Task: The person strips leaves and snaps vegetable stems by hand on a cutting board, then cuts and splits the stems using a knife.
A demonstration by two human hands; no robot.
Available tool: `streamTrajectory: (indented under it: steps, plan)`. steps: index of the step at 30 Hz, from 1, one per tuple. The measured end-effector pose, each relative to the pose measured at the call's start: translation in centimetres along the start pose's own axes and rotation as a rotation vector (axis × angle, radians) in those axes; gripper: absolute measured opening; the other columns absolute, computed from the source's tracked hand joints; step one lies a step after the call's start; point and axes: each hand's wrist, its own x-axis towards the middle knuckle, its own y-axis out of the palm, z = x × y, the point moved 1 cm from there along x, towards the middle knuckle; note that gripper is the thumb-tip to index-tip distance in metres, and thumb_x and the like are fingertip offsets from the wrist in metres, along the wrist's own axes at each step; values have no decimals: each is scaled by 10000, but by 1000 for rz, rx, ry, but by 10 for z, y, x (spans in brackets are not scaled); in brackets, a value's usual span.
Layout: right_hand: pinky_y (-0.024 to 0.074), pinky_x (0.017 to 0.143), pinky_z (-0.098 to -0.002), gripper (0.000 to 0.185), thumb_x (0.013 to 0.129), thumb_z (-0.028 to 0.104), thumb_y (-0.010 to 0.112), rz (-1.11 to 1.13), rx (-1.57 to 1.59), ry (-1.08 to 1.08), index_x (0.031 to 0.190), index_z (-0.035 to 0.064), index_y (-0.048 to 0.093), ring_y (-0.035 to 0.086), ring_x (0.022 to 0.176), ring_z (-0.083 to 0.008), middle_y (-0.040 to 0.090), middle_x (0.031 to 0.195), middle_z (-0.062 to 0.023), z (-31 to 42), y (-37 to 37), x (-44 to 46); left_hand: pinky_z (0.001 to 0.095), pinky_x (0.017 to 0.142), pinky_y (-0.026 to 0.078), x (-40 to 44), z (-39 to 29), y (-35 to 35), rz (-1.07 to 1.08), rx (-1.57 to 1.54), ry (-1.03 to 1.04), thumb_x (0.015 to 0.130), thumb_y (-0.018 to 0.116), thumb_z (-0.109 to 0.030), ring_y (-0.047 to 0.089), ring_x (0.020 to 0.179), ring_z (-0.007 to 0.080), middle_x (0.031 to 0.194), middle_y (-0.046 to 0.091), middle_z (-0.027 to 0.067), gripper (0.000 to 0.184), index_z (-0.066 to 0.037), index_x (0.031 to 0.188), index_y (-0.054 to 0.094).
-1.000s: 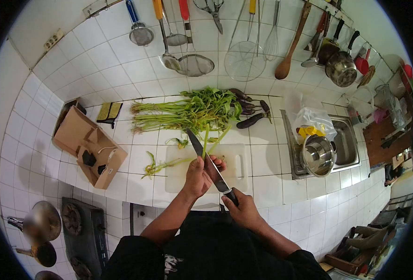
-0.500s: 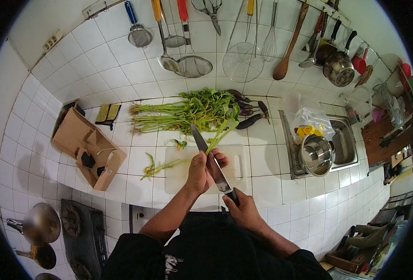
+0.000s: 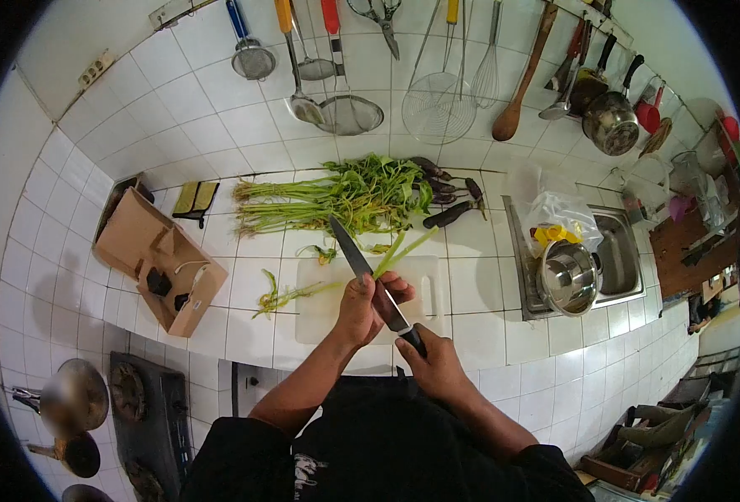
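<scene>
My right hand point(image 3: 433, 361) is closed round the black handle of a large kitchen knife point(image 3: 352, 249), whose blade points up and to the left. The blade crosses my left hand point(image 3: 367, 308), which grips leafy green stems point(image 3: 403, 248) that stick out to the upper right. Beneath both hands lies a white cutting board point(image 3: 324, 322), with a few trimmed stems point(image 3: 282, 298) at its left edge. Behind it a large bunch of leafy greens point(image 3: 336, 201) is spread on the tiled counter. Dark purple eggplants point(image 3: 449, 214) lie at the bunch's right end.
To the left sit an open cardboard box point(image 3: 178, 272) and a sponge point(image 3: 194, 201). At right, a steel pot point(image 3: 568, 280) stands by the sink point(image 3: 619, 243) with a plastic bag point(image 3: 562, 213). A black stove point(image 3: 148, 418) is at lower left. Utensils hang along the wall.
The knife tip has shifted slightly left and up, and the stems in my left hand lean further right. The whole view has moved a little. Both hands keep their grips.
</scene>
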Motion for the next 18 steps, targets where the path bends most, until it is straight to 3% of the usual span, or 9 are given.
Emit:
streamTrajectory:
  steps: [2, 4, 8, 10, 11, 12, 15, 18]
  plan:
    - [444, 548, -403, 297, 981, 256, 616, -10, -10, -31, 879, -10, 535, 577, 542, -273, 563, 620, -166, 1, -1, 3, 490, 965, 523, -1, 0, -5, 38, -4, -2, 963, 575, -484, 683, 1015, 319, 1028, 717, 95, 445, -82, 1143, 641]
    - [446, 553, -409, 296, 980, 256, 617, 9, -33, -43, 887, -14, 541, 580, 545, -291, 567, 626, -172, 3, -3, 6, 467, 996, 517, -5, 0, -12, 81, -56, -28, 957, 585, -468, 679, 1039, 285, 1044, 700, 123, 498, -3, 1125, 642]
    - [448, 559, -401, 286, 978, 255, 622, 5, -2, 0, 921, -18, 556, 573, 551, -262, 576, 635, -177, 11, -8, 8, 453, 974, 526, -13, 2, -30, 117, 53, -3, 960, 592, -456, 683, 1030, 278, 1053, 698, 131, 488, 2, 1118, 650]
    - [450, 566, -393, 278, 973, 250, 630, -90, 70, -35, 941, -19, 572, 561, 564, -222, 585, 642, -172, 10, -15, 11, 437, 937, 543, -20, 3, -43, 29, 227, 14, 964, 600, -437, 688, 1007, 277, 1036, 704, 131, 472, 10, 1102, 665]
    - [442, 565, -365, 265, 972, 233, 636, -142, 95, -53, 937, -23, 580, 518, 583, -162, 573, 635, -148, 9, -19, 13, 405, 847, 562, -28, 3, -50, -93, 345, -9, 968, 632, -366, 696, 893, 254, 981, 717, 134, 360, -23, 1060, 690]
    - [414, 546, -335, 258, 974, 212, 633, -197, 149, -57, 903, -28, 567, 464, 588, -122, 523, 611, -97, 3, -23, 16, 405, 847, 562, -31, 1, -55, -91, 345, -14, 968, 632, -366, 696, 893, 254, 981, 717, 134, 360, -23, 1060, 690]
    - [361, 527, -284, 266, 985, 204, 619, -266, 297, -48, 843, -1, 525, 398, 608, -70, 457, 619, -6, -15, -37, 22, 308, 792, 568, -37, 0, -87, -347, 632, -7, 976, 657, -271, 652, 822, 124, 990, 715, 92, 316, 19, 1099, 690]
    - [357, 532, -275, 272, 995, 213, 609, -285, 324, 31, 827, 16, 523, 395, 609, -67, 459, 636, 17, -22, -46, 21, 283, 752, 552, -42, 6, -120, -502, 812, -39, 969, 667, -251, 634, 802, 108, 982, 712, 68, 317, 25, 1124, 691]
